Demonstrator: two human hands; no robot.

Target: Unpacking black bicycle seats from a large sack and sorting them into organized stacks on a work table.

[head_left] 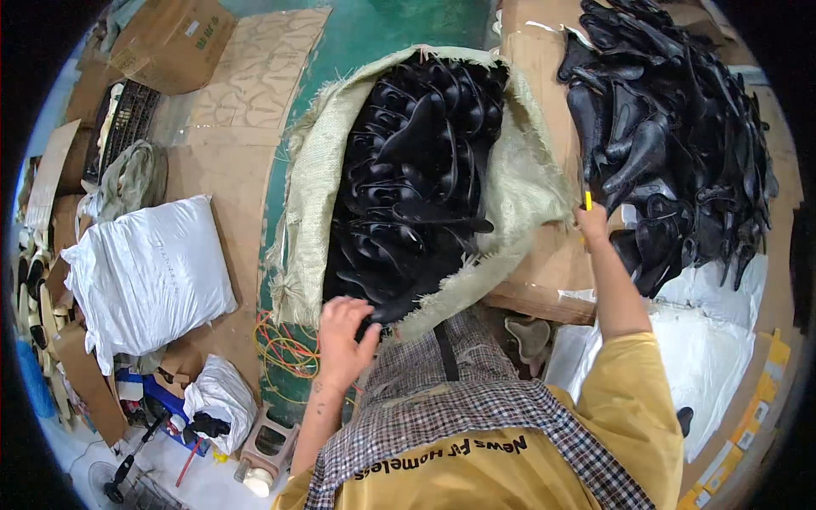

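A woven pale-green sack [308, 200] lies with its wide mouth towards the top, its cut edge frayed. Thin, curved black pieces [412, 136] fill it, packed in overlapping rows. At the sack's near left corner, my left hand [344, 333] rests over the rim and the nearest black pieces, thumb apart from the bent fingers. Away to the right, beside the sack's right edge, my right hand [592, 221] is closed around a slim yellow-handled tool [587, 201]. Its working end is too small to make out.
Glossy black pieces [637, 144] lie heaped on cardboard at the right, with white plastic packages [701, 357] nearer me. To the left are a stuffed white bag [153, 272], a cardboard box [174, 47] and a dark crate [127, 127]. Orange and yellow cords [287, 353] tangle near my left forearm.
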